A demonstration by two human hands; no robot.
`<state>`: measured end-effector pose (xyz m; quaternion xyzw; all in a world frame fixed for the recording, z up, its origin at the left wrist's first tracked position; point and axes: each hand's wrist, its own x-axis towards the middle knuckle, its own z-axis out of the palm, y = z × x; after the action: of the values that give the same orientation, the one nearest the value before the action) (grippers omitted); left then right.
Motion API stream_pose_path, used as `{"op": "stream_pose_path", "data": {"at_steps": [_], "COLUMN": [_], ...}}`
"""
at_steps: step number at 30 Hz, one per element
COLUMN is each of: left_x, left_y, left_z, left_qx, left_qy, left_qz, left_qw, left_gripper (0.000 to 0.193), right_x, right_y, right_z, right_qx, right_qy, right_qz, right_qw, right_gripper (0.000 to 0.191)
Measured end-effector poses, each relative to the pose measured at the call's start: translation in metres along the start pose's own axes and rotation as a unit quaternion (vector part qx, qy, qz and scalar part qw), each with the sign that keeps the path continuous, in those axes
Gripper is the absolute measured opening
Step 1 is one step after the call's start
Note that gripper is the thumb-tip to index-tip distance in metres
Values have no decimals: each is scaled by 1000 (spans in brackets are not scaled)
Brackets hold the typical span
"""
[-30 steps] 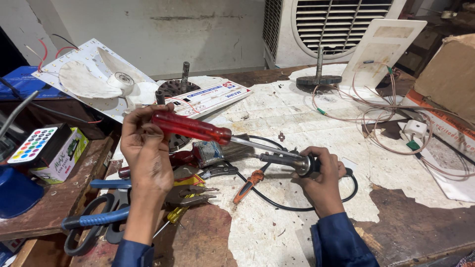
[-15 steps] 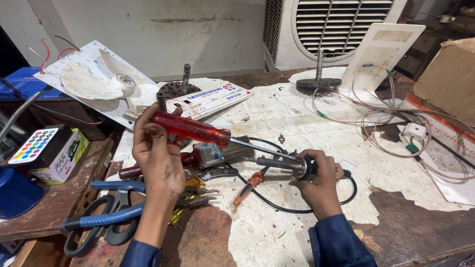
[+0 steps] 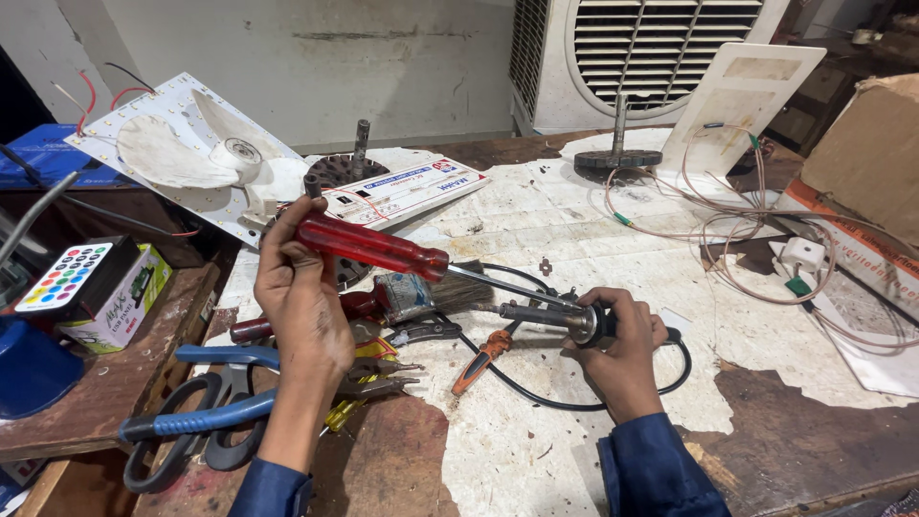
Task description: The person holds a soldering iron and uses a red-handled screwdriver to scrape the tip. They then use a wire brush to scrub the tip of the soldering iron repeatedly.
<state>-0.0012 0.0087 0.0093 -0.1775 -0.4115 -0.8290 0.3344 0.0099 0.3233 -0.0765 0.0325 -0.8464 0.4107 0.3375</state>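
1. At the centre of the worn white worktop (image 3: 593, 239) the person's two hands meet over one job; the left hand (image 3: 304, 292) sits at about nine o'clock from the middle, the right hand (image 3: 620, 347) at about four o'clock
2. Left hand is closed around the red handle of a long screwdriver (image 3: 369, 246); the handle tilts down toward three o'clock, and its steel shaft runs on to the metal piece in the other hand
3. Right hand is wrapped tight around a small metal cylinder part (image 3: 550, 316) with a black cable (image 3: 536, 402) looping off it toward six o'clock; the screwdriver tip touches the part's near end, though the exact contact spot is too small to make out
4. Just beneath the shaft lie a paintbrush (image 3: 421, 292) and an orange-handled tool (image 3: 483, 354); blue-handled pliers (image 3: 206, 416) and black scissors (image 3: 182, 450) lie at eight o'clock
5. At eleven o'clock rests a white fan blade (image 3: 172, 158) on a white panel; a thin coil of wire (image 3: 756, 249) sprawls at two o'clock; a cooler grille (image 3: 661, 48) stands at twelve
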Motion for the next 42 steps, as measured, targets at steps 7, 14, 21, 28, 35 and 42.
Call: {"op": "stream_pose_path", "data": {"at_steps": [7,14,21,28,35,42], "left_x": [-4,-7,-7,-9,-7,-19], "left_y": [2,-1,5,-1,12,11], "left_z": [4,4,8,6,15,30], "left_qx": [-15,18,44,-9,-19,99], "left_qy": [-12,7,19,-6,-51,9], "left_qz": [-15,-34,-30,43,3,-14], "left_qw": [1000,999,998,999,999,995], "left_gripper": [47,35,36,29,49,51], "right_x": [1,1,2,2,3,3], "right_y": [-1,0,1,4,4,-2], "right_z": [0,0,1,-1,1,-1], "right_qx": [3,4,-9,-6,-23,-5], "right_qy": [-9,-8,-10,-10,-20,9], "right_qz": [-2,-14,-20,-17,-24,-59], "right_qw": [1000,1000,1000,1000,999,998], "right_gripper": [65,65,65,67,65,65]}}
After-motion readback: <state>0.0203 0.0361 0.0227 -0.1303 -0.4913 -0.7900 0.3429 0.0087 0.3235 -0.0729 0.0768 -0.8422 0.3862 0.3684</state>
